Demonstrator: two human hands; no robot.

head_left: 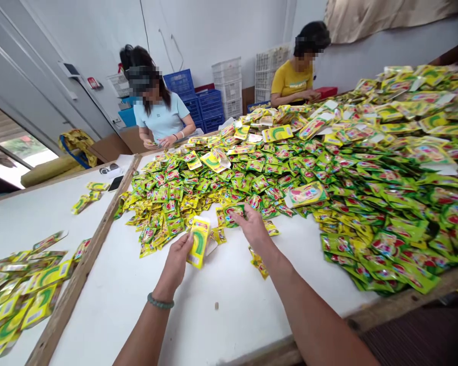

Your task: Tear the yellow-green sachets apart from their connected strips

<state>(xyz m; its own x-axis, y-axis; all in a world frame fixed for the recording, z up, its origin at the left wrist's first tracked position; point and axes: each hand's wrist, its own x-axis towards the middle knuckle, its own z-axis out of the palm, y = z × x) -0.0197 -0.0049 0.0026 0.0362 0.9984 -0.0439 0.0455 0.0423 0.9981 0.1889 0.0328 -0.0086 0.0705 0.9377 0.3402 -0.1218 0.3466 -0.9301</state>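
Observation:
My left hand (176, 258), with a beaded bracelet at the wrist, grips a small yellow carton (199, 243) between thumb and fingers. The carton stands tilted, with a green curved design on its face and its far end showing a white flap. To its right, my right hand (255, 230) pinches the right end of a green sachet (227, 216) with a red picture, at the near edge of a heap of sachets (248, 178). A few yellow sachets (258, 263) lie on the white table (206, 325) under my right wrist.
A wooden strip (87, 264) divides the table; yellow cartons (41, 295) and a dark phone (115, 183) lie beyond it. More cartons (416, 109) cover the heap at right. Two people, in a light blue shirt (161, 118) and a yellow shirt (290, 80), work opposite, near stacked crates (209, 104).

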